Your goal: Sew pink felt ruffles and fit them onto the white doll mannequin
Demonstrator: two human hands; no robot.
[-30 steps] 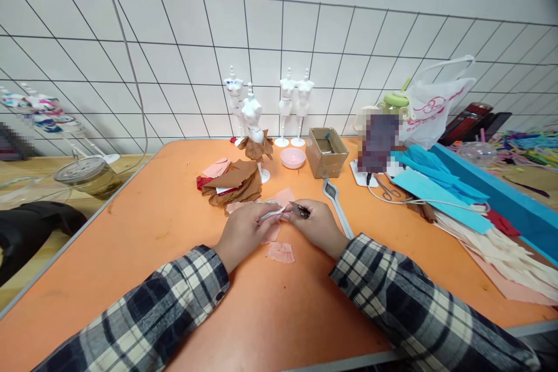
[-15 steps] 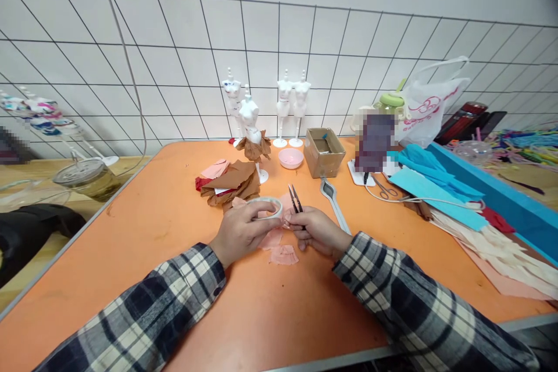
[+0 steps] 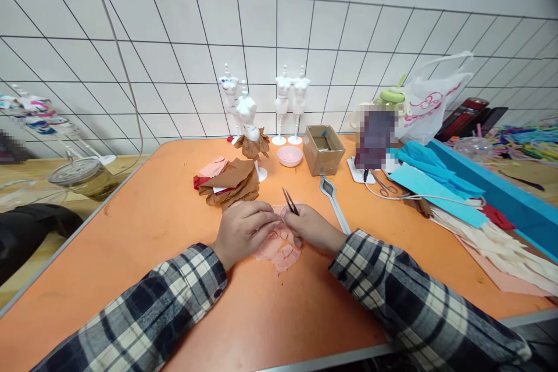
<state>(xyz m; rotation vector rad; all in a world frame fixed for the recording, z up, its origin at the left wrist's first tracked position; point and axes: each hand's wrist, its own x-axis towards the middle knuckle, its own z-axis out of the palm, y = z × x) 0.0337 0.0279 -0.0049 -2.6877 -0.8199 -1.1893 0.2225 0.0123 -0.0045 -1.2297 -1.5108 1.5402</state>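
My right hand [image 3: 310,229] is closed round dark tweezers [image 3: 290,202], whose tips point up and away to the left. Close beside it, my left hand [image 3: 246,225] is closed, its fingertips meeting the right hand's fingers; whatever they pinch is too small to make out. Under and in front of both hands lie pieces of pink crepe paper [image 3: 285,257], partly hidden by the fingers. Beyond my left hand is a stack of brown crepe paper [image 3: 235,179]. Behind that stands a small white mannequin [image 3: 247,110] wearing a brown ruffled paper skirt [image 3: 253,145].
More white mannequins [image 3: 283,87] stand along the wall. A pink bowl [image 3: 290,156] and a cardboard box [image 3: 324,151] sit beyond my hands, with a grey strap-like tool [image 3: 335,203] nearer. To the right are scissors [image 3: 386,187], a white cable and blue paper [image 3: 436,189].
The white tape roll that was in my left hand is out of sight. My left fingers have come together against my right hand, and the tweezers lean further left.
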